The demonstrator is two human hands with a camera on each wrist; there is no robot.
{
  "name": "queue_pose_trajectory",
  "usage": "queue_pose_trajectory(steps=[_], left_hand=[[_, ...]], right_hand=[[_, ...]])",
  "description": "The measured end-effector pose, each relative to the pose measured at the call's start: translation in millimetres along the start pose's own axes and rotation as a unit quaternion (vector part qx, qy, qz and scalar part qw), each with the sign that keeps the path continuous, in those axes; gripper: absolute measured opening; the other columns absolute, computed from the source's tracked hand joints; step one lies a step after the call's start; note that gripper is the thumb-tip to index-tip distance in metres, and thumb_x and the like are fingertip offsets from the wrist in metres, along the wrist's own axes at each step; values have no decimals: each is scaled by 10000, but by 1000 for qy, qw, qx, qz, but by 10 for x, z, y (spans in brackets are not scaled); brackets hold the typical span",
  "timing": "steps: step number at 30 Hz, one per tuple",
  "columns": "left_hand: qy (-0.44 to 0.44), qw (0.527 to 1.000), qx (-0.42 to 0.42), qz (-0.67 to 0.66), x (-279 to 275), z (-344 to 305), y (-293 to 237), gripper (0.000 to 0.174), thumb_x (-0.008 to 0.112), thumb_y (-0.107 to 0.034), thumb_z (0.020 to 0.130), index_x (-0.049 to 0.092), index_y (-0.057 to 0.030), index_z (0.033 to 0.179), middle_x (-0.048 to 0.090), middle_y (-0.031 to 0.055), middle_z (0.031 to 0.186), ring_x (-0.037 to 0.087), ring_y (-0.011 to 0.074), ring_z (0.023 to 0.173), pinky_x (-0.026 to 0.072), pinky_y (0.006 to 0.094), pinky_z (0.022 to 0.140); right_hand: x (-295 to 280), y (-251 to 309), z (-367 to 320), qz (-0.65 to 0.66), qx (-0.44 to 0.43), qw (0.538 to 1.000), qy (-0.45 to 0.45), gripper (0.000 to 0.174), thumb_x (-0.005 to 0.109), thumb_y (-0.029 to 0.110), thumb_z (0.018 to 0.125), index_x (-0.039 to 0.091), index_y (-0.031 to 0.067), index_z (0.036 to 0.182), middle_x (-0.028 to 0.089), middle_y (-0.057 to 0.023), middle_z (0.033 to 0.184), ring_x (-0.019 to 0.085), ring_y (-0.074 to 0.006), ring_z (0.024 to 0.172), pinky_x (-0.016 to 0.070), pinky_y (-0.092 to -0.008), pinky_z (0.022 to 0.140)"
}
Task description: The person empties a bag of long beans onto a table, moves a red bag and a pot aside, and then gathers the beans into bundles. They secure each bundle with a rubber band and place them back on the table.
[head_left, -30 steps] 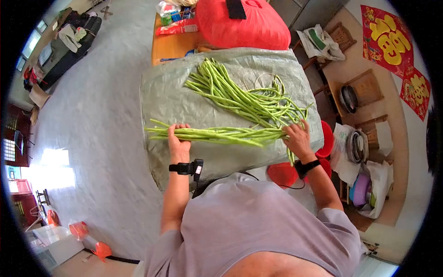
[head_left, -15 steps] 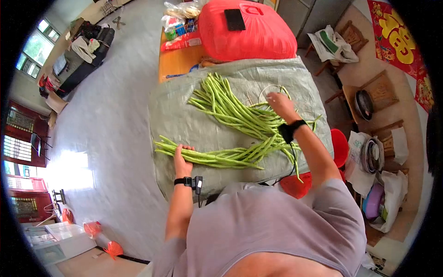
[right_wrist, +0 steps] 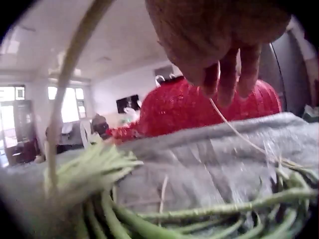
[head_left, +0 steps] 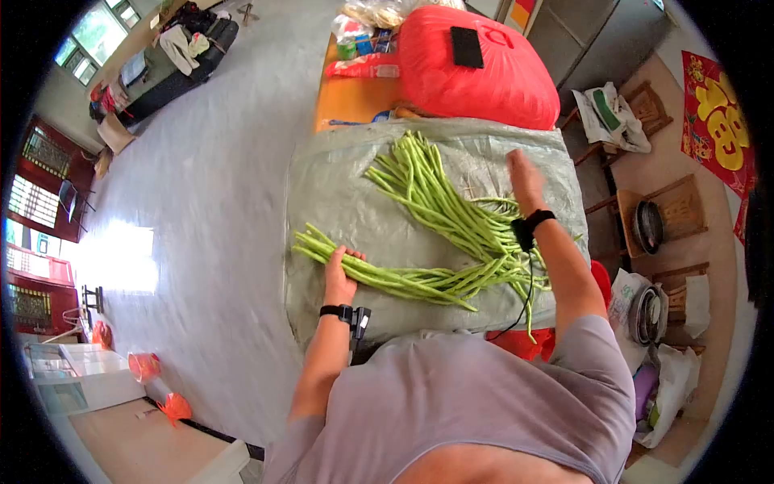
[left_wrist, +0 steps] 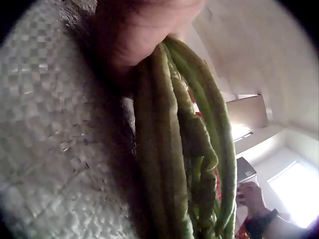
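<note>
My left hand (head_left: 341,273) grips a bundle of long green beans (head_left: 411,282) near its left end, low over the grey woven sheet (head_left: 322,194). In the left wrist view the beans (left_wrist: 159,134) pass out from under that hand (left_wrist: 144,30). A larger pile of long beans (head_left: 435,198) lies behind the bundle, and their right ends overlap. Raised above the sheet, right of the pile, my right hand (head_left: 526,181) pinches a thin straw-coloured strand (right_wrist: 234,128), which trails down to the sheet in the right wrist view. Another pale strand (right_wrist: 67,74) crosses close to that camera.
Behind the sheet sits a large red cover (head_left: 484,81) with a black flat object (head_left: 467,47) on top. Small packages (head_left: 367,44) stand beside it on the wooden table (head_left: 347,101). Red plastic (head_left: 524,343) shows below the sheet's front right; chairs (head_left: 645,218) stand along the right.
My right hand has left the beans' right ends, reached to the strands at the back right, and risen with one. My left hand keeps its grip on the bundle.
</note>
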State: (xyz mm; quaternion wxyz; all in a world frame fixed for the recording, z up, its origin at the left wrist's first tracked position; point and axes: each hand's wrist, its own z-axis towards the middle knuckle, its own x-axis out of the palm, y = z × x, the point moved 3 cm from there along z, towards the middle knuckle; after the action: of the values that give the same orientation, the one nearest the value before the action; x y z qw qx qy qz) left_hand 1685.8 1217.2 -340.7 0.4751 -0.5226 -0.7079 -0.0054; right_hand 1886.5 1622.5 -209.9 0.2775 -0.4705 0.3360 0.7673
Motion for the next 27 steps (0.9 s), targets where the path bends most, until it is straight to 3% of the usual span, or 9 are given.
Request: queue_pose_trajectory(steps=[3,5,6,11,13,15,18,20,27], left_hand=[[30,999,-11,3,15,-50,-28,166,634,-179,864,536,-45,868,527,71,821,562,219,804,520,421,796],[69,997,-34,22,-29,-17,-44,168,632,-182,876,539,-43,858,563,87,840,580,227,822,515,402,799],[84,996,-36,16,-36,-21,-51,168,631,-193,877,550,-46,879,578,89,855,587,224,833,513,395,797],[191,978,-56,58,142,-220,-209,181,650,-214,868,596,-70,965,630,87,942,613,215,908,505,375,813],[181,980,-55,56,372,-548,-356,224,692,-178,830,584,-87,1004,627,71,1025,619,212,944,505,380,840],[208,975,-53,58,445,-659,-420,264,711,-168,811,570,-89,1019,614,72,1068,618,208,960,502,381,854],[241,965,-17,100,413,-592,-424,527,715,-164,800,481,-51,1259,549,56,1158,611,208,988,493,376,867],[258,959,-16,115,386,-617,-493,669,695,-156,815,375,-23,1386,518,42,1176,609,207,1007,500,355,843],[232,961,-67,136,148,-389,-426,430,682,-161,827,532,-5,1198,591,40,973,619,165,911,464,295,802]], right_hand=[[-699,437,-48,159,-27,978,-133,157,523,177,945,594,82,1048,667,-159,953,659,-294,770,502,-380,664],[-1278,1059,-246,361,-97,903,-214,142,551,138,949,595,55,1056,680,-109,965,662,-185,753,497,-288,643],[-1410,1299,-361,476,-56,852,-211,123,538,109,959,593,33,1038,677,-78,988,652,-114,771,488,-220,627],[-803,1999,-944,623,36,776,-90,115,538,157,965,549,54,1016,674,-74,992,641,-119,646,471,-214,532],[-302,2178,-1212,621,119,774,5,88,539,165,965,561,80,965,674,-53,983,638,-110,645,452,-209,517],[64,2334,-1482,509,109,847,105,68,554,170,951,565,104,950,682,-47,910,643,-132,624,439,-253,504],[67,2577,-1735,174,-103,964,174,91,596,184,894,582,103,933,654,-100,768,641,-281,660,474,-368,572],[-52,2675,-1793,214,-157,950,163,85,593,175,893,589,97,926,659,-110,779,641,-294,680,483,-375,586],[-393,2867,-1739,239,-126,956,116,92,646,111,854,614,71,931,666,-109,792,663,-257,716,497,-321,604]])
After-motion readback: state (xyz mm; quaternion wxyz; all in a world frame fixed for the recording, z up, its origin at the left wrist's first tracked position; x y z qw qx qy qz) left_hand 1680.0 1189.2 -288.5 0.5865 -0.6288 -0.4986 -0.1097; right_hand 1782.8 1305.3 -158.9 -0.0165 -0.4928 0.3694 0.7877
